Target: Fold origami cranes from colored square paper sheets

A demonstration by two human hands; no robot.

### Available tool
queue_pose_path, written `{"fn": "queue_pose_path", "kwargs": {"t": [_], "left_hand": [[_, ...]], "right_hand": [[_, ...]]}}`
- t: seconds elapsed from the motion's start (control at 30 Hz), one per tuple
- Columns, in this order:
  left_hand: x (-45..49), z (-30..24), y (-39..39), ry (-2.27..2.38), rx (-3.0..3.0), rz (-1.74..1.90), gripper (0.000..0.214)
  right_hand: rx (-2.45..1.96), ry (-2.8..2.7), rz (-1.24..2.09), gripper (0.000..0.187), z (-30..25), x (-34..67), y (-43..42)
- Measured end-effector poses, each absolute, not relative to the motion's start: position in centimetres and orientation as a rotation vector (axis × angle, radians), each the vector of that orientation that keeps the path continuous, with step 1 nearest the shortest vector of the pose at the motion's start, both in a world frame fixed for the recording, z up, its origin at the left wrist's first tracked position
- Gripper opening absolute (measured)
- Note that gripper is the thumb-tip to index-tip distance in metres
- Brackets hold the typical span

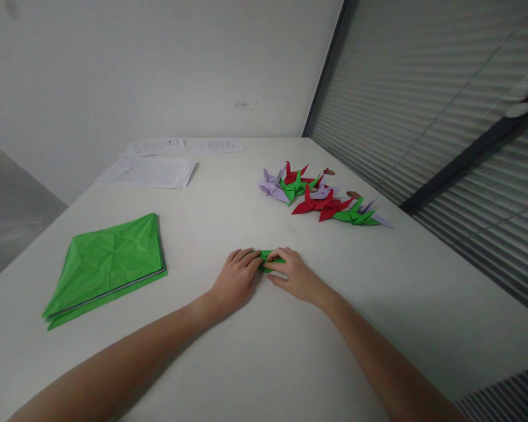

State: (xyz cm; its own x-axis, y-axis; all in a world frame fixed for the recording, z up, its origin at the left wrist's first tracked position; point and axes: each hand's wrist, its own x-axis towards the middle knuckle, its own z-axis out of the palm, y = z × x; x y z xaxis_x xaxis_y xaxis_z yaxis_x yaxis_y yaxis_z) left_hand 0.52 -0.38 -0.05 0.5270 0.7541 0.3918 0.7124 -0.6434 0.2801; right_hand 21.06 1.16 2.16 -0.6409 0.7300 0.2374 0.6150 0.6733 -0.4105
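A small folded piece of green origami paper (264, 255) lies on the white table in front of me, mostly covered by my fingers. My left hand (235, 278) presses its left part down with bent fingers. From the other side, my right hand (295, 274) has its fingers on the paper's right part, close to the left fingertips. The exact fold under the fingers is hidden. Further off to the right sits a group of folded paper cranes in red (319, 204), green (356, 214) and lilac (273, 184).
At the left lies a stack of large creased green paper sheets (110, 252). Printed pages (154, 173) are spread at the table's far left. Two small brown round pieces (353, 194) lie by the cranes. A window with blinds (440, 105) borders the right side; a wall (180, 70) stands behind.
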Motion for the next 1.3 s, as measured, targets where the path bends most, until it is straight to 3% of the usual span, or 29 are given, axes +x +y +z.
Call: {"fn": "queue_pose_path", "kwargs": {"t": [0.3,0.5,0.67,0.9,1.3], "left_hand": [[0.8,0.3,-0.3,1.233,2.627,0.837,0.027],[0.1,1.0,0.2,1.302,2.711,0.743,0.017],[-0.3,0.7,0.5,1.276,2.759,0.797,0.02],[-0.3,0.6,0.4,1.216,2.689,0.803,0.017],[-0.3,0.8,1.2,1.351,2.434,0.784,0.012]], "right_hand": [[-1.153,-2.467,0.249,0.017,1.8,21.2,1.6],[-1.079,-2.375,0.32,0.014,1.8,21.3,1.8],[-1.014,-2.431,0.394,0.026,1.4,21.4,1.8],[-1.139,-2.394,0.381,0.013,1.2,21.1,1.8],[-1.354,-2.163,0.498,0.015,0.2,20.7,2.5]]}}
